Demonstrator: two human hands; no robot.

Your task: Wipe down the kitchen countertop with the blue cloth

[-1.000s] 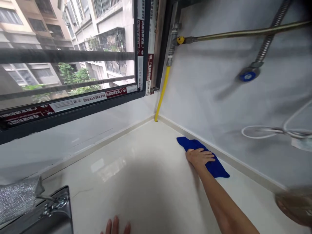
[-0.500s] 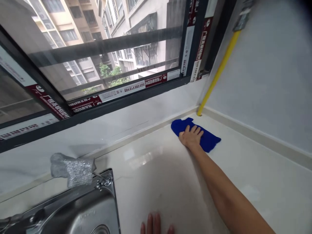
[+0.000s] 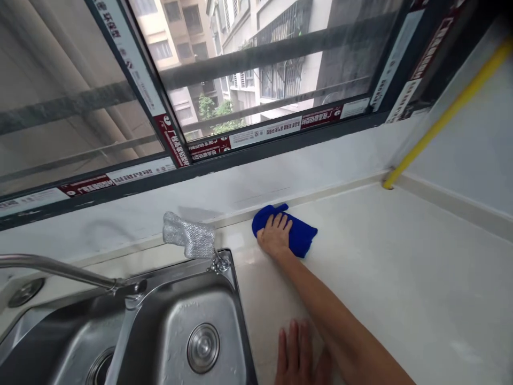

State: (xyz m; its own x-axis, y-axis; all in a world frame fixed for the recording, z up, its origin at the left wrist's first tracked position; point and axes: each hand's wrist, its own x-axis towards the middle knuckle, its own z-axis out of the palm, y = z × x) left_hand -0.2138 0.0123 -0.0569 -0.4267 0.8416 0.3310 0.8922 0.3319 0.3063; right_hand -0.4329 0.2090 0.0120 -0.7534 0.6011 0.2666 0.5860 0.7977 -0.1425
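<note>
1. Right hand [image 3: 276,235] lay flat, fingers spread, pressing down on the blue cloth [image 3: 298,236]. Not a grip, just palm pressure.
2. Cloth sat on the white countertop [image 3: 401,278], far edge, touching or just beside the raised strip under the window [image 3: 240,80]. It was bunched, part of it hidden under the hand.
3. Change over the last second: the cloth was near the far right wall, then close to the corner by the yellow pipe [image 3: 441,115], now well left of that pipe and near the sink [image 3: 200,321]. So the wipe ran along the back edge, right to left.
4. My read: the corner and far strip to the right have been covered; the stretch between cloth and sink is what remains on this pass.
5. Left hand [image 3: 298,355] rested open on the near countertop, fingers extended, holding nothing. Looked like a brace. It has stayed at the near edge through all three frames.
6. Silver scouring cloth [image 3: 188,240] lay at the far right corner of the sink, just left of the blue cloth, not touching it.
7. Faucet [image 3: 72,272] reached over the sink from the left. No water visible.
</note>
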